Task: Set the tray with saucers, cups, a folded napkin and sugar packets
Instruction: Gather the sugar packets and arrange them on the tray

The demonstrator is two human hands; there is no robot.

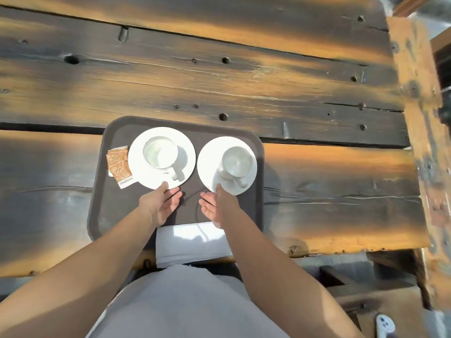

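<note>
On wooden table (219,69): brown tray (97,203). At its 12 o'clock, left saucer (136,167) and right saucer (207,164) side by side, bearing left cup (159,152) and right cup (236,162). Sugar packets (118,164) at 9 o'clock, just beside left saucer. Folded napkin (190,242) at 6 o'clock. At centre, left hand (159,203) and right hand (219,206), thumbs touching saucer rims, fingers straight, loosely together, pinching nothing.
</note>
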